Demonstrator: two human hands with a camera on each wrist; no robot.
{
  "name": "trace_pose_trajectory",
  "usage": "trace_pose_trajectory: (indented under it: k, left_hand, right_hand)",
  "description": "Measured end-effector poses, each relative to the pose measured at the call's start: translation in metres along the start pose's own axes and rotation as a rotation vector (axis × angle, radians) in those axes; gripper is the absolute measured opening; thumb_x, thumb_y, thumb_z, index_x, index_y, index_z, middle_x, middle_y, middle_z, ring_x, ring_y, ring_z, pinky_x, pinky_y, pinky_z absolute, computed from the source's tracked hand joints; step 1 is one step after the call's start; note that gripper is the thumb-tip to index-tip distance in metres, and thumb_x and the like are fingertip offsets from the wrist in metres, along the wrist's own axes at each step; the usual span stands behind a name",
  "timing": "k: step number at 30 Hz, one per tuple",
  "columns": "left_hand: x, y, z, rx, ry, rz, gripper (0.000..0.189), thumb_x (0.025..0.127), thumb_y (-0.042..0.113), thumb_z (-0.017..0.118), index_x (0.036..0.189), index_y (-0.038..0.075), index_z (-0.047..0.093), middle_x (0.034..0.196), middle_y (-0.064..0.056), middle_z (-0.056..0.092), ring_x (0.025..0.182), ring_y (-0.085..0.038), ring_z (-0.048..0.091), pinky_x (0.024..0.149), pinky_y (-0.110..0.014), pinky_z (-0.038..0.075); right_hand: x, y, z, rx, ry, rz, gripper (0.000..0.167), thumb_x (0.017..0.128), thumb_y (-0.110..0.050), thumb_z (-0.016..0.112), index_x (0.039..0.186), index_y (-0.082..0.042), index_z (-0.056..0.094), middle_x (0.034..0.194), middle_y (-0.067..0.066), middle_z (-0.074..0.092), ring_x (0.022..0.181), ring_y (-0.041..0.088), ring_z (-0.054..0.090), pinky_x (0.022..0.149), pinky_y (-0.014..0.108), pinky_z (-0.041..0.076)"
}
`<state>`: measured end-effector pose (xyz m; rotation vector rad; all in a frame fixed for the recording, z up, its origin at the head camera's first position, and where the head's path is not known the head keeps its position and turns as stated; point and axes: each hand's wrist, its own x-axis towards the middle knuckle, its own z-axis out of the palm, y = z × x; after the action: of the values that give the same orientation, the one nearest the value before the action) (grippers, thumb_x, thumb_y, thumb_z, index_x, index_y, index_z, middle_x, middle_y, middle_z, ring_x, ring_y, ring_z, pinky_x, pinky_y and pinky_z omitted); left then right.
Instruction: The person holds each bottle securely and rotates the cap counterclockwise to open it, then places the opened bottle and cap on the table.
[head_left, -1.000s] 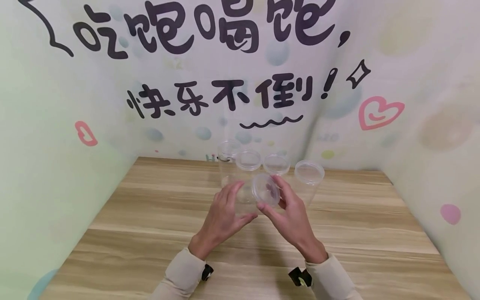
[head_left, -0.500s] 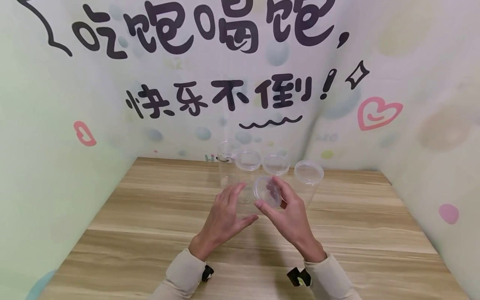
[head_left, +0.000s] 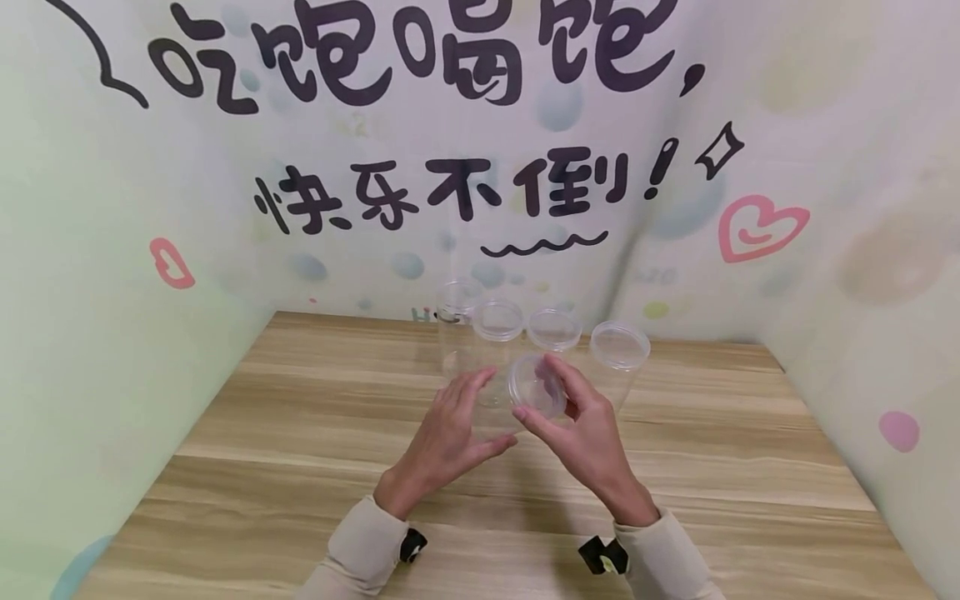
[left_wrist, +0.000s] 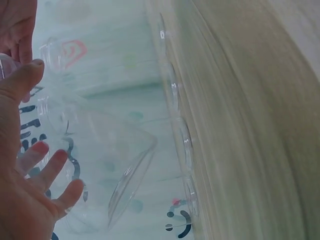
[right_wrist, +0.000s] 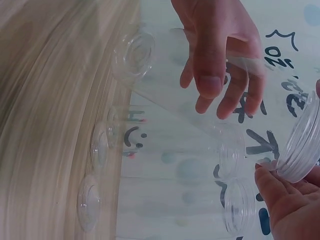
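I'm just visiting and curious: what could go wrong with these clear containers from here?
The tilted container could slip if the left hand around its body or the right hand at its round end loosened. It might also bump the four standing containers, which look close behind, and topple one. Their clear walls may make that gap easy to misjudge.

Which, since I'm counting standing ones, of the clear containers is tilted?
The front container, between the left hand and right hand; the four behind stand upright.
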<state>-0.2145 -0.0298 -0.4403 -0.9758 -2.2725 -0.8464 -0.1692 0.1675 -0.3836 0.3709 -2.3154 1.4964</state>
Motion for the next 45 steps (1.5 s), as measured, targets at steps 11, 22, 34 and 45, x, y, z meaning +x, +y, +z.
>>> trace_pose_trajectory:
  k: [11, 22, 34, 45]
  left_hand:
    - [-0.0004, -0.0005, -0.0019, -0.090, -0.063, -0.019, 0.088, 0.072, 0.037, 0.089, 0.139, 0.001, 0.044, 0.130, -0.009, 0.057, 0.119, -0.022, 0.056, 0.100, -0.044, 0.048]
    - [-0.0017, -0.0005, -0.0015, -0.106, -0.078, -0.028, 0.089, 0.073, 0.037, 0.088, 0.141, -0.001, 0.044, 0.130, -0.009, 0.057, 0.121, -0.023, 0.056, 0.103, -0.045, 0.046]
    - [-0.0005, 0.0034, 0.0012, 0.091, 0.020, 0.012, 0.088, 0.071, 0.040, 0.088, 0.137, 0.000, 0.047, 0.131, -0.011, 0.057, 0.122, -0.026, 0.056, 0.096, -0.047, 0.049]
    - [-0.0004, 0.0060, 0.0046, 0.210, 0.058, 0.068, 0.087, 0.072, 0.042, 0.087, 0.137, 0.002, 0.046, 0.130, -0.009, 0.056, 0.117, -0.025, 0.057, 0.095, -0.045, 0.049]
  right_hand:
    - [-0.0035, 0.0045, -0.0034, 0.005, -0.045, -0.031, 0.071, 0.079, -0.012, 0.084, 0.141, -0.004, 0.052, 0.136, 0.012, 0.058, 0.117, 0.024, 0.059, 0.087, 0.023, 0.053]
    - [-0.0040, 0.0065, -0.0050, 0.034, -0.085, -0.025, 0.073, 0.080, -0.010, 0.082, 0.144, -0.005, 0.047, 0.141, 0.011, 0.053, 0.121, 0.025, 0.056, 0.092, 0.041, 0.053]
    - [-0.0018, 0.0058, -0.0090, -0.102, -0.071, -0.019, 0.075, 0.085, -0.017, 0.077, 0.148, -0.004, 0.039, 0.145, 0.014, 0.047, 0.128, 0.035, 0.051, 0.090, 0.049, 0.050]
    - [-0.0020, -0.0005, -0.0067, -0.213, -0.021, 0.039, 0.077, 0.083, -0.031, 0.078, 0.146, -0.002, 0.043, 0.136, 0.013, 0.054, 0.111, 0.028, 0.057, 0.080, 0.043, 0.050]
